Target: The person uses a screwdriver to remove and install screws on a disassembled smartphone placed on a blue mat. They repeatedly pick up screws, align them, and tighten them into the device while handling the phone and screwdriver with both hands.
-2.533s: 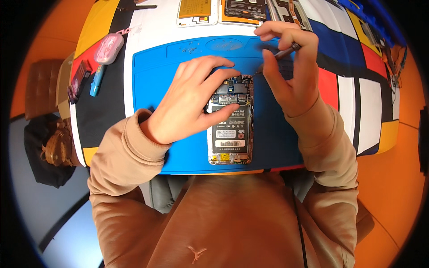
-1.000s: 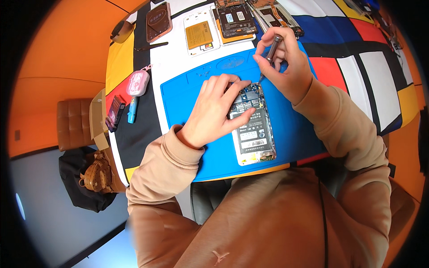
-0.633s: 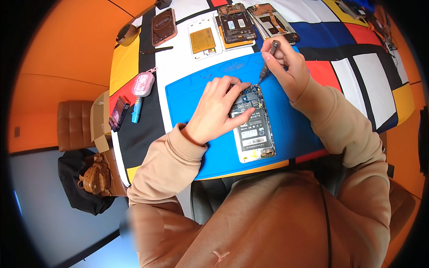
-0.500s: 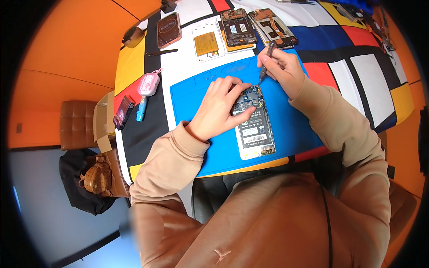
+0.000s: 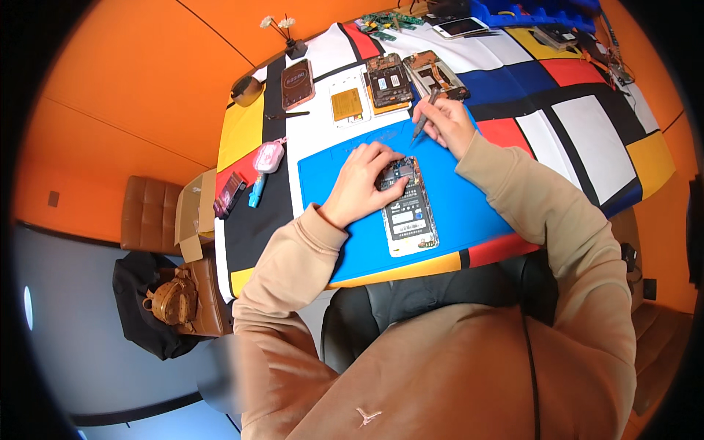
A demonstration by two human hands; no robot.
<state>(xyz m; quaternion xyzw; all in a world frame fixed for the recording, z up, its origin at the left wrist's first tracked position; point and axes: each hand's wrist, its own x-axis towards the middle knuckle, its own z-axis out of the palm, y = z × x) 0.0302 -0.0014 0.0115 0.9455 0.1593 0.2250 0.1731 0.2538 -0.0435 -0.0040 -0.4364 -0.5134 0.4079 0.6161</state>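
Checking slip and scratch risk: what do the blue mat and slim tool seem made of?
Blue mat: probably silicone or rubber, low sheen, judging by its even colour and molded-looking far edge.
Slim tool in the right hand: possibly metal, going by its narrow dark grey body; too small to judge finish, so plastic remains possible.

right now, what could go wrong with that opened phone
The pointed tool in the right hand has its tip near the top end of the opened phone, so a slip might scratch the bare circuit board.

The left hand seems to steady only the upper part, so the phone could swivel on the blue mat.
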